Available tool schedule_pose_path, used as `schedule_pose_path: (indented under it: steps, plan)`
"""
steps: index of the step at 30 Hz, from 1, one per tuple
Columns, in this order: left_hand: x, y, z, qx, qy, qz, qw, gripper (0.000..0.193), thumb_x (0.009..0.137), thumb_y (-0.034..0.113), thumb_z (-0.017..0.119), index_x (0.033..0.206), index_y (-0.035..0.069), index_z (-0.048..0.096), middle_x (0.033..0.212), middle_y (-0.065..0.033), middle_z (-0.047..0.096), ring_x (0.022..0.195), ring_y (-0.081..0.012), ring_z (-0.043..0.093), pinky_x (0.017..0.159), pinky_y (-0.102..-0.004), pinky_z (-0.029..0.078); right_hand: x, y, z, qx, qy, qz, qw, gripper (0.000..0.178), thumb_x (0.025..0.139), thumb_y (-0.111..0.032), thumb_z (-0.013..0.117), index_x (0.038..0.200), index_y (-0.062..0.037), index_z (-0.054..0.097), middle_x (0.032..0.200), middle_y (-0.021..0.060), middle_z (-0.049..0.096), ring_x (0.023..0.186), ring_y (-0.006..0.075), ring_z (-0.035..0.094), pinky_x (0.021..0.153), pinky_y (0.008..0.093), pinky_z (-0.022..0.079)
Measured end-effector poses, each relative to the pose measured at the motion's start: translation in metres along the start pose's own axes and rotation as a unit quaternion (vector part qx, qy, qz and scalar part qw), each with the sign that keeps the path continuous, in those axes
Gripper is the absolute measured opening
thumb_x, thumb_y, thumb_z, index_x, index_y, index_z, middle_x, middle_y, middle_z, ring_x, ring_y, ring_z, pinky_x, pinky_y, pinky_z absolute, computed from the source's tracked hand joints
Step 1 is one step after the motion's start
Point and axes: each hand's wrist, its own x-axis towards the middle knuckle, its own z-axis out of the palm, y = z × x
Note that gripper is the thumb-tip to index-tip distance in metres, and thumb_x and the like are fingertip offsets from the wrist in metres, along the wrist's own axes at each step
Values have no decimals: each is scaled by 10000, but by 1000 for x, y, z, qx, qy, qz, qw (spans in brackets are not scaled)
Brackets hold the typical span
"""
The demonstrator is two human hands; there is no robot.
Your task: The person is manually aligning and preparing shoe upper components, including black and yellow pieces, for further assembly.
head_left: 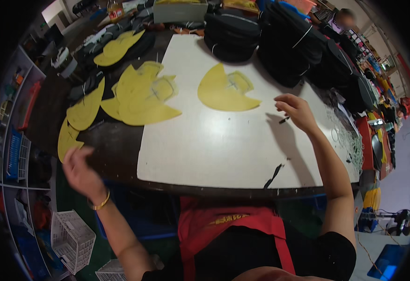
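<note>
Your right hand [298, 112] is above the white board [205, 154], fingers loosely curled, part-way open, gaps between them. It's just right of the single yellow piece [219, 91], not touching it. That piece lies flat on the board's upper half: rounded outer edge to the left and bottom, notch at upper right, dark cross-shaped mark by the notch. Small black bit [284, 120] just under your right fingers; can't tell if it's on the board or hanging from the hand. Longer black strip [273, 176] lies near the board's front edge.

Your left hand [81, 173] is out at the left front edge of the dark table [116, 157], gold-coloured bangle [101, 200] on the wrist. Fingers blurred: can't tell how wide they are or whether they hold anything. They're right by the lowest yellow piece [68, 140]; contact or gap, can't tell. Another yellow piece [87, 108] lies just above that one, and an overlapping yellow stack [139, 100] straddles the board's left edge. More yellow pieces [118, 48] sit farther back at left. Black bundles tied with pale cord [233, 35] line the board's back and right
</note>
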Motion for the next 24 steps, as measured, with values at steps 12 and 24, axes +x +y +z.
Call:
schedule_pose_path:
  steps: [12, 24]
  plan:
    - [92, 40, 401, -288, -263, -459, 798, 629, 945, 336, 697, 1389, -46, 470, 1345, -199, 540, 1163, -289, 589, 980, -416, 533, 236, -85, 17, 108, 235, -67, 964, 822, 882, -383, 681, 1487, 49, 330, 1398, 326, 513, 1316, 435, 503, 1108, 430, 385]
    - [77, -1, 420, -506, -297, -467, 661, 464, 990, 384, 607, 1326, 65, 568, 1364, -142, 592, 1299, -290, 541, 1127, -484, 402, 210, -84, 83, -4, 364, -251, 897, 672, 774, -312, 749, 1387, -131, 543, 1548, 304, 288, 1451, 450, 260, 1150, 540, 250]
